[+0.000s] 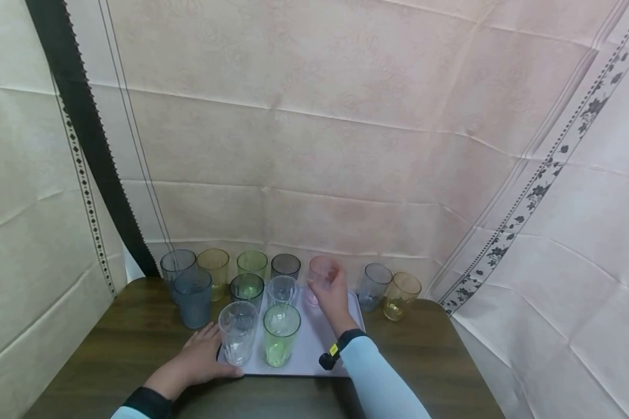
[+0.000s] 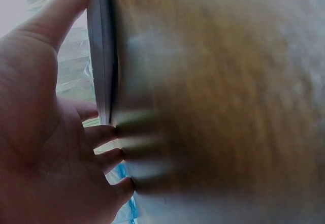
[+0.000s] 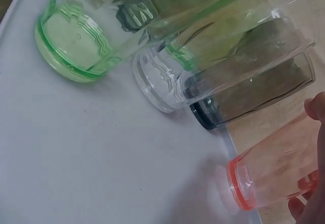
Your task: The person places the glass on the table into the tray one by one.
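While the right hand [image 1: 336, 299] grips the pink glass [image 3: 274, 163] upright at the back of the white tray [image 1: 320, 349], right of the smoky grey glass [image 1: 285, 266], the left hand [image 1: 201, 359] lies loose and grasps nothing, its thumb touching the tray's front edge near the left corner. On the tray, a green glass [image 1: 281, 340] stands beside a clear tumbler [image 1: 238, 334], with another clear glass [image 1: 282, 289] behind; blue [image 1: 374, 288] and amber glasses [image 1: 401, 295] stand on the desk [image 1: 424, 361] to the right.
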`<state>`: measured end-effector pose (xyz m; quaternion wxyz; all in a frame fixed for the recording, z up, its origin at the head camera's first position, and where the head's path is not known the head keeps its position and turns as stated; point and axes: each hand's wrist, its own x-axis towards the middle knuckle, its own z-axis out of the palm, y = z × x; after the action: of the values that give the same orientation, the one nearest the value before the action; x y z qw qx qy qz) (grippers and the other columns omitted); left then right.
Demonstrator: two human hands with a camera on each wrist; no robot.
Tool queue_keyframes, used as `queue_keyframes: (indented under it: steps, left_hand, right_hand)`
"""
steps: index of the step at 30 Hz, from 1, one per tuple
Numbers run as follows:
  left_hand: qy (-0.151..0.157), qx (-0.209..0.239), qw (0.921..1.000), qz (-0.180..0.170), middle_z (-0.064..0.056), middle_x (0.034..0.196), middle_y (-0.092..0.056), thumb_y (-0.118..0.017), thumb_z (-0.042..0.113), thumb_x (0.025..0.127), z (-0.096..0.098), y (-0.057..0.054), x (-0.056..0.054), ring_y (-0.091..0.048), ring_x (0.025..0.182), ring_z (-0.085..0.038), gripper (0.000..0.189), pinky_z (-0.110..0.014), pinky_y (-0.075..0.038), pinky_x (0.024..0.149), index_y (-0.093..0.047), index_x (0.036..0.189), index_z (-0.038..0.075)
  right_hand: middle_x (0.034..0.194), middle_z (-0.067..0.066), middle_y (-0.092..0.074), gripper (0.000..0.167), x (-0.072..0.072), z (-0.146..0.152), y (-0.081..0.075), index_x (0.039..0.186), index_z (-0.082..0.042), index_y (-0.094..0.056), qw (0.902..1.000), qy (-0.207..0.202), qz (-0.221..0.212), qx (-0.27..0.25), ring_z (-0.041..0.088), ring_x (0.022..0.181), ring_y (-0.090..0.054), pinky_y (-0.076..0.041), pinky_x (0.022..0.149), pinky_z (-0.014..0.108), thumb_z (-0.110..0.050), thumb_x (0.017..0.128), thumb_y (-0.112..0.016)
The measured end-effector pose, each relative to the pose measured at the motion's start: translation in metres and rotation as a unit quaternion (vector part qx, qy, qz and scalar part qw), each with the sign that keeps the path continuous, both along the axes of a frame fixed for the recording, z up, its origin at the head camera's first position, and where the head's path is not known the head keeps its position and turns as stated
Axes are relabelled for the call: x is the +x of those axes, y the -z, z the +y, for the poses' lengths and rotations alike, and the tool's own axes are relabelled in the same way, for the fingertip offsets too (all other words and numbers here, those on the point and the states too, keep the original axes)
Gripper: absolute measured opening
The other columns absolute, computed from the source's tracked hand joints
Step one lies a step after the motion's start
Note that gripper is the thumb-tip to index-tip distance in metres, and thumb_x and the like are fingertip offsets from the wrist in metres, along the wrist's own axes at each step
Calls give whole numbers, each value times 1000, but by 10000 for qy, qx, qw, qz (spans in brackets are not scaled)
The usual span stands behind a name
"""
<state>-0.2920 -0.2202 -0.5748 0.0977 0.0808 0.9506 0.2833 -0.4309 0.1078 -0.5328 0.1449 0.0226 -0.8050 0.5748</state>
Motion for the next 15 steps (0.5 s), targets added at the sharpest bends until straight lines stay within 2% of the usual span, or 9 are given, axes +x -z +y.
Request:
queue_keyframes:
  steps: [9, 15]
  left_hand:
    - [1, 32, 10000, 22, -37, 170, -35, -90, 72, 79, 1, -2, 3, -21, 160, -61, 121, -79, -14, 128, -50, 160, -9]
    - [0, 37, 10000, 6, -36, 171, -35, -90, 71, 80, 1, -2, 2, -21, 161, -61, 120, -79, -13, 128, -49, 160, -8]
  right_hand:
    - [166, 17, -47, 96, -10, -6, 8, 169, -15, -31, 9994, 89, -330, 19, 38, 153, -48, -48, 121, 56, -28, 93, -89]
    - [167, 18, -46, 98, -14, -8, 10, 169, -14, -30, 9990, 131, -390, 144, 38, 153, -48, -46, 122, 57, -27, 93, -90]
